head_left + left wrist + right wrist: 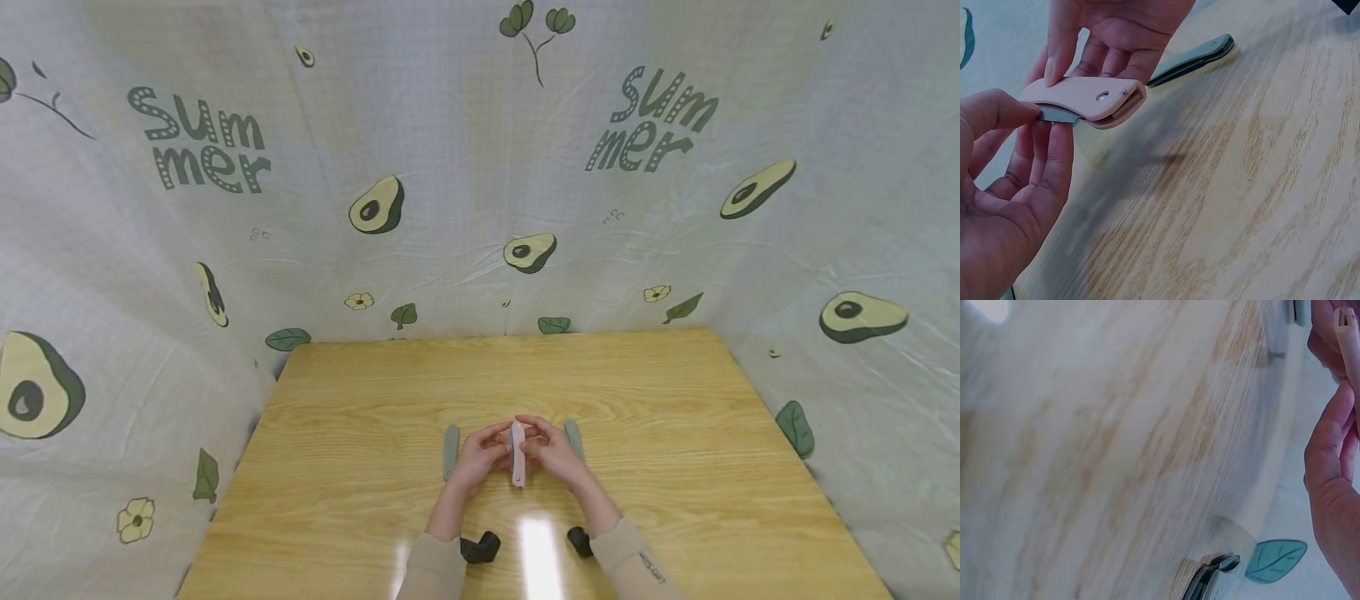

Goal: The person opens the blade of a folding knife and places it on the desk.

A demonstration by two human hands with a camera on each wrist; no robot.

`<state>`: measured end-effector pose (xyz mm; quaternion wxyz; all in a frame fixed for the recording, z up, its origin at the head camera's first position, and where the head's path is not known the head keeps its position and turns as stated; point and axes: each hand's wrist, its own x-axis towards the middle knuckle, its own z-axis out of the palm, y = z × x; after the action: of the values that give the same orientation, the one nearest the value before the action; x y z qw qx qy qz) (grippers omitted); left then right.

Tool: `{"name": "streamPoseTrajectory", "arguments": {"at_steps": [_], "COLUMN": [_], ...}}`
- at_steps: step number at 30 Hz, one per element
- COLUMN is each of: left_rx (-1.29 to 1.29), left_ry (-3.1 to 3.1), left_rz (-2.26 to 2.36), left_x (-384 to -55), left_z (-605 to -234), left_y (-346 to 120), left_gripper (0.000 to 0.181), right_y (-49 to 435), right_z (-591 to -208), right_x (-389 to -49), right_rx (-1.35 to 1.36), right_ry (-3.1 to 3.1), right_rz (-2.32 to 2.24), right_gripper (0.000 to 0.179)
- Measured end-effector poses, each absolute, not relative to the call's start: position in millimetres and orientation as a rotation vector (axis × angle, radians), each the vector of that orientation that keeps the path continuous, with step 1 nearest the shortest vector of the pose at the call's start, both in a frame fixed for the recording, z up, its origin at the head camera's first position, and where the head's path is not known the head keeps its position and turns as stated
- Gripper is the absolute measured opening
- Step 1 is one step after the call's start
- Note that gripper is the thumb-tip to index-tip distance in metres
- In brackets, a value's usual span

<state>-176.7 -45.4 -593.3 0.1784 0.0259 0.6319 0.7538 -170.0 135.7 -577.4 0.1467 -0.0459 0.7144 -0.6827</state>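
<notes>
A folding knife with a pink handle is held between both hands above the table. In the left wrist view, part of its grey blade shows along the handle's slot. The left hand pinches the blade edge between thumb and fingers. Gripping the pink handle is the right hand, its thumb on the near face. Two green folding knives lie on the table: one green knife left of the left hand, another green knife just beyond the right hand. In the right wrist view, the pink knife is cut off by the frame edge.
Beneath the hands is a wood-grain table. A white cloth with avocado prints hangs behind it and on both sides. A black object shows by the left sleeve and another black object by the right.
</notes>
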Motion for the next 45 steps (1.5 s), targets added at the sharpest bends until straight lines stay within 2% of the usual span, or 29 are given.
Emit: {"name": "streamPoseTrajectory", "arguments": {"at_steps": [10,17,45], "left_rx": [0.057,0.049,-0.019], "left_ry": [1.804,1.802,1.839], "left_rz": [2.144,2.155,2.196], "left_x": [-172,-175,-177], "left_z": [-584,-595,-590], "left_y": [-45,-44,-37], "left_gripper": [0.043,0.043,0.038], "right_y": [138,140,142], "right_z": [-569,-575,-573], "right_x": [-168,-169,-169], "right_rx": [-0.133,-0.101,-0.042], "right_ry": [2.011,2.026,1.996], "right_rz": [-2.002,-2.02,-2.057], "right_gripper": [0.052,0.052,0.05]}}
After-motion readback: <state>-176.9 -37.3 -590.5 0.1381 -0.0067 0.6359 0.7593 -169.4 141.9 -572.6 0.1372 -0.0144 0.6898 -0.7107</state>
